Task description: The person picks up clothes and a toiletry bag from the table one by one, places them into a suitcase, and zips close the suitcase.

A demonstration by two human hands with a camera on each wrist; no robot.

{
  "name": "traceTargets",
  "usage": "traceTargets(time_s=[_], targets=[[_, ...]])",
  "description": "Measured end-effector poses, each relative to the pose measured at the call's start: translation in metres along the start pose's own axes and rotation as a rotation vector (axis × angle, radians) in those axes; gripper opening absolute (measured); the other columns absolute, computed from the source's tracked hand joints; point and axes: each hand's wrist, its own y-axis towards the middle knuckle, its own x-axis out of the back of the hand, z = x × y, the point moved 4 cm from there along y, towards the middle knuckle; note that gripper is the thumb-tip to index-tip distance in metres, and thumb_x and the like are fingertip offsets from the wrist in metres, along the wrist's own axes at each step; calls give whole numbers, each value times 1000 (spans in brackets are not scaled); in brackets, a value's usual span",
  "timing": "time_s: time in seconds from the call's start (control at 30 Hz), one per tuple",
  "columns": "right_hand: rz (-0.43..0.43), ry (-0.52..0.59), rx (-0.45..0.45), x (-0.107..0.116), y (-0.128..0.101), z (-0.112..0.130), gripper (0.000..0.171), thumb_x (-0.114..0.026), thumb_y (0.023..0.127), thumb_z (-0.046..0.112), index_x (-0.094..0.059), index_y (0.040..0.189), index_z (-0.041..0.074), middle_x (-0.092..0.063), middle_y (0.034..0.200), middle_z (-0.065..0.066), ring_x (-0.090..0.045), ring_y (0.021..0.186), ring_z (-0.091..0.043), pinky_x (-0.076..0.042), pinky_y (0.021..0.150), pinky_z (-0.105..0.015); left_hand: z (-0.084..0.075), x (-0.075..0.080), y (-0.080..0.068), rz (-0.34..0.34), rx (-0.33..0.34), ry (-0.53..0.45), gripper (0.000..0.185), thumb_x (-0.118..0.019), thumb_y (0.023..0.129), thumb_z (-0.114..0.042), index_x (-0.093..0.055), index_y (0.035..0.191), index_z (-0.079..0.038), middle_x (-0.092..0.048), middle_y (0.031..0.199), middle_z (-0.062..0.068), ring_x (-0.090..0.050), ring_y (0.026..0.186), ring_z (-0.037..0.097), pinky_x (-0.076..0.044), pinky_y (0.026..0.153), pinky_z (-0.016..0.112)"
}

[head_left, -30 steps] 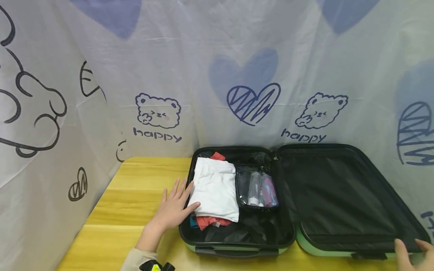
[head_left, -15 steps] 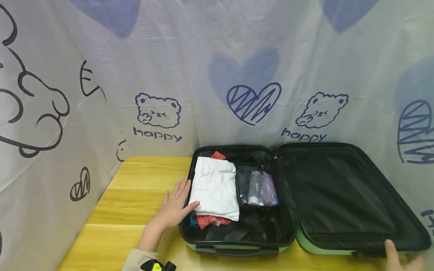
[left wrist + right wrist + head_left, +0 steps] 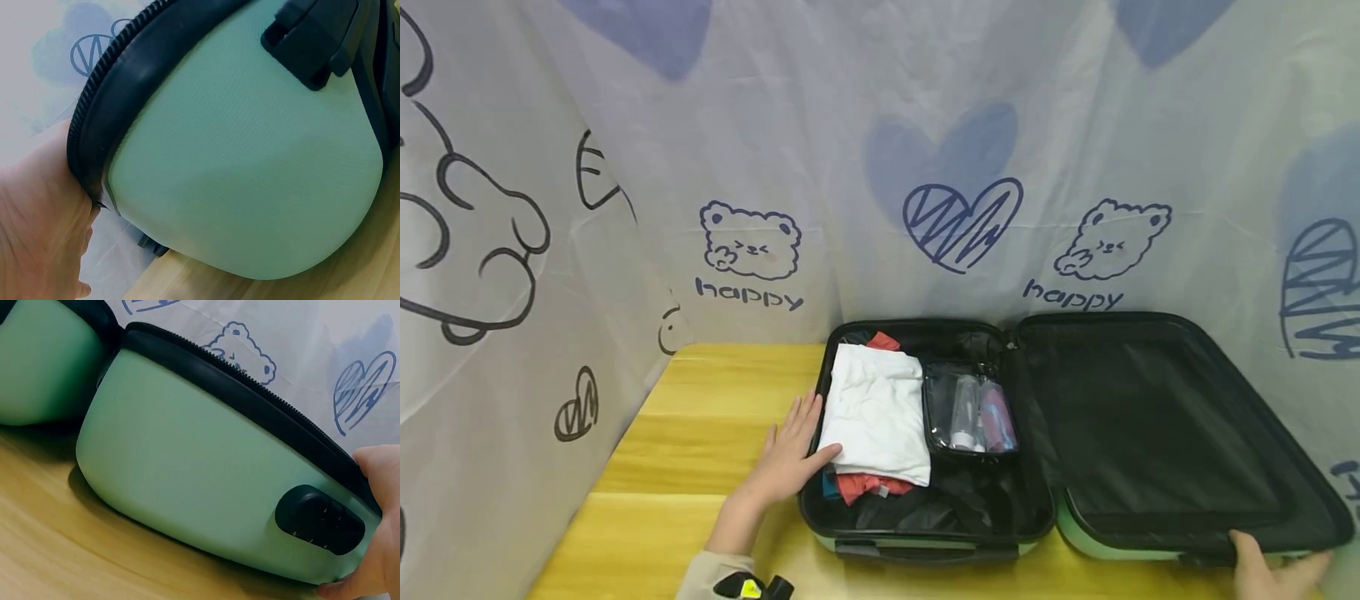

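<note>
A light green suitcase [image 3: 1033, 521] lies unfolded, its black-lined lid [image 3: 1157, 417] laid out to the right. Along the packed half's left rim rests my left hand [image 3: 786, 458], fingers extended and thumb over the edge; the left wrist view shows this hand [image 3: 44, 219] against the zip rim. My right hand [image 3: 1273, 575] holds the lid's front right edge. In the right wrist view, its thumb is at the zip rim and a fingertip is near the shell's bottom. A folded white garment [image 3: 880, 417] covers red fabric [image 3: 865, 486]. Beside it sits a clear pouch [image 3: 942, 404] containing bottles.
The suitcase stands on a yellow wood-grain table [image 3: 700, 442], close to a printed cloth backdrop [image 3: 850, 150]. A black handle [image 3: 925, 552] is on the packed half's front, and a combination lock [image 3: 319, 519] on the lid's front side.
My right hand has moved left along the lid's front edge and now holds it with the thumb on the rim. My left hand stays at the suitcase's left rim.
</note>
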Motion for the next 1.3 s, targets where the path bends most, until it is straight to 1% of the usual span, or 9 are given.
traceTargets(time_s=[0.1, 0.2, 0.37, 0.53, 0.7, 0.9, 1.0, 1.13, 1.3], targets=[[35, 6, 49, -2, 1, 4, 89, -47, 93, 24, 17, 155, 19, 17, 164, -2, 9, 152, -23, 1, 124, -45, 0, 1, 1, -20, -8, -13, 87, -50, 95, -56, -6, 158, -17, -5, 166, 5, 0, 154, 30, -5, 115, 71], [55, -43, 53, -1, -1, 8, 88, -44, 95, 25, 21, 154, 20, 23, 162, 0, 16, 150, -22, 3, 123, -48, 0, 1, 1, -8, -4, -18, 86, -49, 95, -57, -6, 158, -17, -4, 166, 5, 1, 154, 29, -5, 115, 70], [61, -76, 67, 1, -8, 15, 85, -42, 96, 21, 21, 153, 24, 24, 161, 1, 17, 150, -23, 3, 123, -50, 0, 0, 0, 5, 6, -27, 86, -49, 96, -55, -5, 158, -17, -3, 166, 4, 2, 154, 29, -6, 115, 70], [44, -29, 71, 3, -14, 24, 86, -42, 95, 17, 19, 153, 31, 22, 161, 9, 15, 150, -16, 0, 123, -48, -1, 0, 0, -6, 3, -34, 85, -50, 96, -54, -7, 158, -16, -4, 166, 4, 0, 154, 30, -6, 115, 70], [26, -42, 71, 6, -21, 36, 87, -43, 95, 16, 20, 152, 32, 23, 160, 11, 17, 149, -15, 2, 122, -48, -1, -1, 1, -14, 4, -40, 84, -50, 96, -53, -7, 158, -16, -6, 166, 6, -1, 154, 31, -6, 115, 71], [-50, -58, 261, 11, -30, 60, 84, -42, 94, 7, 11, 156, 29, 15, 164, 4, 15, 151, -16, 4, 123, -45, -1, -1, 1, -20, 6, -54, 84, -50, 96, -53, -7, 158, -16, -6, 166, 6, 0, 154, 31, -6, 114, 71], [-78, -48, 365, 14, -36, 72, 86, -45, 94, 3, 7, 157, 29, 12, 165, 6, 13, 152, -14, 2, 124, -44, -2, 0, 1, -23, 4, -62, 84, -50, 96, -52, -7, 158, -16, -6, 166, 6, -1, 153, 32, -6, 114, 72], [-104, -41, 524, 16, -44, 85, 91, -50, 89, -1, 1, 158, 27, 9, 165, 8, 12, 152, -10, 0, 123, -36, -3, -1, 1, -16, 8, -62, 83, -50, 97, -52, -7, 158, -15, -4, 166, 5, 0, 154, 31, -6, 114, 71], [-123, -77, 694, 17, -60, 100, 91, -51, 84, 1, -3, 159, 20, 7, 166, 1, 12, 152, -19, -2, 121, -31, -2, -3, 1, -13, 13, -68, 83, -50, 97, -50, -6, 158, -15, -4, 166, 6, 1, 153, 31, -5, 114, 71]])
